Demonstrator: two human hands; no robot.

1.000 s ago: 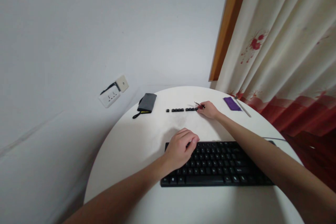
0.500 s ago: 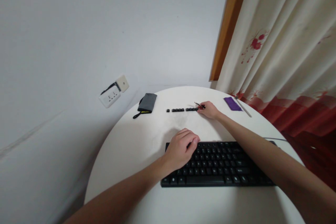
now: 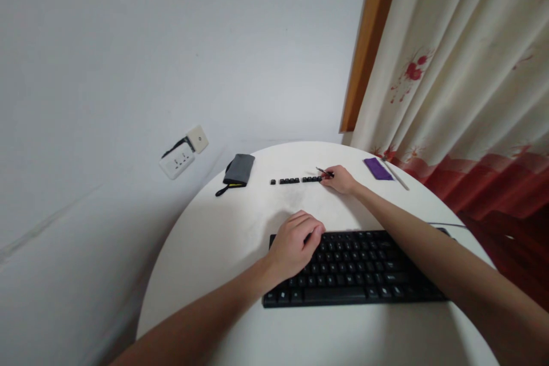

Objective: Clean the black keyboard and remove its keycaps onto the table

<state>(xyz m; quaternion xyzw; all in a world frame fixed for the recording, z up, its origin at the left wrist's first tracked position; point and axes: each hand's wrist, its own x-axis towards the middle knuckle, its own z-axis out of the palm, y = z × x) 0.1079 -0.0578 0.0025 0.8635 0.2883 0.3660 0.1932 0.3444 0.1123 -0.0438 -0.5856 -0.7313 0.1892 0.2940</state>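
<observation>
My left hand [image 3: 295, 245] lies over the upper left part of a black keyboard [image 3: 334, 295], its fingers curled at the back edge and hiding the top left keys. Farther back, my right hand [image 3: 339, 179] is closed around a thin dark pointed tool [image 3: 325, 172] that sticks out to the left; its exact kind is too small to tell. The fingertips of that hand are at the right end of a row of black keycaps [image 3: 289, 180]. These keycaps lie in groups, with a single keycap [image 3: 273, 182] apart at the left.
A grey cloth pouch [image 3: 239, 170] with a black loop lies at the back left of the round white table [image 3: 197, 257]. A purple cloth [image 3: 378, 169] and a thin pale stick [image 3: 397, 175] lie at the right. Behind are a wall socket [image 3: 176, 160] and a curtain [image 3: 429, 86].
The view has shifted very slightly. Both hands keep their places, the left on the keyboard and the right by the keycap row with the thin tool.
</observation>
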